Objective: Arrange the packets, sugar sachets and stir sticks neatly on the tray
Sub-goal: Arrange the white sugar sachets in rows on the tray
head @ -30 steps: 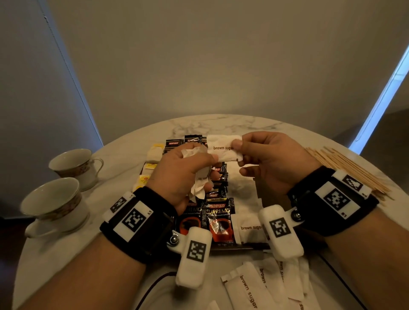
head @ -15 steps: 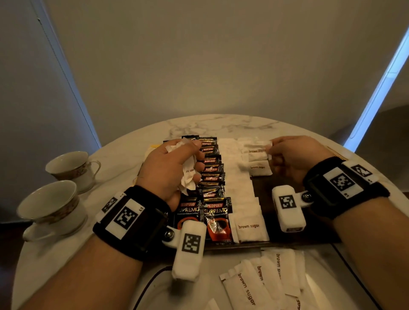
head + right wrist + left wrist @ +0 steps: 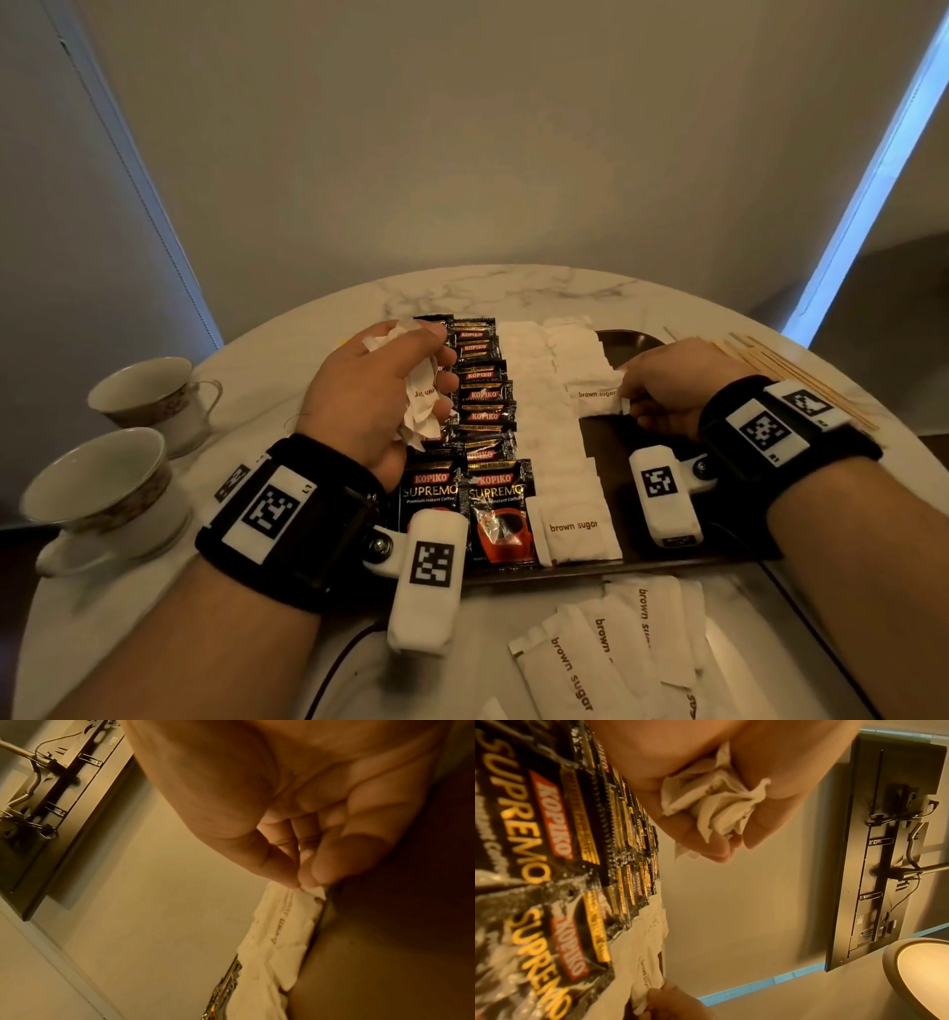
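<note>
From the head view, the left hand (image 3: 375, 390) clutched crumpled white paper sachets (image 3: 420, 406) above the black coffee packets (image 3: 482, 395) on the dark rectangular tray (image 3: 631, 342) — on the round marble counter (image 3: 318, 329). At the left wrist, fingers (image 3: 698, 833) curled round that wad; at the right wrist, the right hand (image 3: 308, 821) pinched a flat white brown-sugar sachet (image 3: 290, 925) — lying on the tray.

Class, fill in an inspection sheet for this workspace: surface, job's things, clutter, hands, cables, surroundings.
Surface: round marble table.
Job's things: dark tray holding coffee packets and rows of sugar sachets; more loose sachets in front of it; stir sticks on the table, right.
Clutter: two teacups, left.
Hands: left hand grips crumpled sachets; right hand pinches a sachet on the tray.
Cables: black cable at the near edge.
Surroundings: plain wall.
</note>
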### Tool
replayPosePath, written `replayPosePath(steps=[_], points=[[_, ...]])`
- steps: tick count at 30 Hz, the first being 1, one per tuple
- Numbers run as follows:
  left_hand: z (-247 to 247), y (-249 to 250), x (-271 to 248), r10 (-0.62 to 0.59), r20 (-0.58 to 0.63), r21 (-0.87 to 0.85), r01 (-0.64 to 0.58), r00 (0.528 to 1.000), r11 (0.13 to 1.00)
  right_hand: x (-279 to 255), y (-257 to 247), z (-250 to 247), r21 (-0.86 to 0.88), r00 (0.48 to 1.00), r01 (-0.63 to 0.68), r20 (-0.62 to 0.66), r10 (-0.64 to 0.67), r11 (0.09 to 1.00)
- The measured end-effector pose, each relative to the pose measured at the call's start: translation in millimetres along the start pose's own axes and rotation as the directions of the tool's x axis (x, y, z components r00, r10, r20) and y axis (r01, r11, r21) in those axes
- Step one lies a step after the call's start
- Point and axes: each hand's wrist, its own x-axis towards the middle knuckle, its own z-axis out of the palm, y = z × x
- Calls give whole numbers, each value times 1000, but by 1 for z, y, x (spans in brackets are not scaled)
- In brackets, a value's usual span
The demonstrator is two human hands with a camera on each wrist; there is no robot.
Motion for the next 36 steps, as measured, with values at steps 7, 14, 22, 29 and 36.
replayPosePath(steps=[7,14,22,29,36], points=[[0,0,0,1,2,19,-1,1000,1000,-4,-1,0,38,998,54,11,-54,998],[2,1,-2,-10,-12,20,10,1000,1000,-7,-7,1,140,969,237,-103,-223,962],[7,1,-5,-18,-27,28,18,999,999,-16,-6,15,257,975,139,131,-177,956],[6,1,-5,-38,-19,33,39,999,999,-18,-8,11,301,977,61,175,-118,952],[10,0,-11,-168,112,17,167,979,986,-44,-17,17,379,896,304,196,-397,874]])
